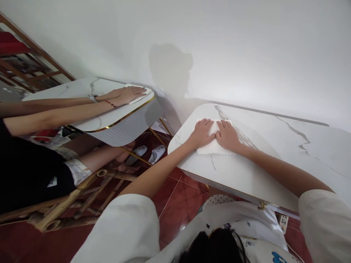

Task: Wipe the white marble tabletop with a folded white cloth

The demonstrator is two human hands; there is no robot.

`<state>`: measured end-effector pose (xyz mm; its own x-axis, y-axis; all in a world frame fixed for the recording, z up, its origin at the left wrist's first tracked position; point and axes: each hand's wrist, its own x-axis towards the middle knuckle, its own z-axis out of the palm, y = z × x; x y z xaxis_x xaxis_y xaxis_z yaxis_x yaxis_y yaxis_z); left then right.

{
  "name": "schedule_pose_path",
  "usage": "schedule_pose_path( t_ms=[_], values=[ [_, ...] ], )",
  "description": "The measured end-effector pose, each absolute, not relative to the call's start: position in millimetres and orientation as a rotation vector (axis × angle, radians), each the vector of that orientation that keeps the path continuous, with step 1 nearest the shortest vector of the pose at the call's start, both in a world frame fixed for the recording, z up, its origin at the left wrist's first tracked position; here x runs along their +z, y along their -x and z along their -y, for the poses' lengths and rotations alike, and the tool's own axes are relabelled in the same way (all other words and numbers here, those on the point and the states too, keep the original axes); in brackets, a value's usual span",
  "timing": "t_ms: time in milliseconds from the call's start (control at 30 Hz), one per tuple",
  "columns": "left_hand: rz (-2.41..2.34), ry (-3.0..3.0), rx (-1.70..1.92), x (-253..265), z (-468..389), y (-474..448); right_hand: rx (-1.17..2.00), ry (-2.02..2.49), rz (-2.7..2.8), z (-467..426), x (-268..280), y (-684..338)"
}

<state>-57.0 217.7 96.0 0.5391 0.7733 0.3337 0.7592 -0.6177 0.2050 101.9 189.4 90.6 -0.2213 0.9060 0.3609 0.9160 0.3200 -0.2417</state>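
A white cloth [212, 149] with a scalloped edge lies flat on the white marbled table [274, 157], near its rounded left end. My left hand [203, 133] rests palm down on the cloth's left part, fingers stretched out. Beside it, my right hand [227, 135] presses flat on the cloth's right part, its fingers pointing towards the wall. The two thumbs meet or nearly meet in the middle. Both palms are hidden against the cloth.
At left, a co-worker's hands [131, 94] lie on another white cloth [149, 91] upon a second marbled table [82, 86]. That person sits on a bamboo chair [65, 206]. White clogs [157, 154] stand on the red tiled floor [178, 197]. A white wall [246, 54] rises behind both tables.
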Motion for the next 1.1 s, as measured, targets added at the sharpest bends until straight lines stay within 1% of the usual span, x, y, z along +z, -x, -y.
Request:
schedule_pose_path(
  t_ms=[333,667,867,1100],
  values=[
    [-1.232,-2.748,0.709,94.4,-308.9,48.7,-0.017,1.607,2.126,-276.2,88.9,-111.3],
    [-1.345,-2.685,0.752,93.6,-376.1,39.0,0.016,1.599,2.124,-354.1,88.0,-117.5],
    [-1.377,-2.659,0.737,90.9,-392.1,37.5,0.005,1.617,2.109,-368.3,83.7,-116.5],
    [-1.285,-2.753,0.692,88.3,-390.9,44.6,-0.073,1.688,2.115,-352.3,87.4,-107.7]
  ],
)
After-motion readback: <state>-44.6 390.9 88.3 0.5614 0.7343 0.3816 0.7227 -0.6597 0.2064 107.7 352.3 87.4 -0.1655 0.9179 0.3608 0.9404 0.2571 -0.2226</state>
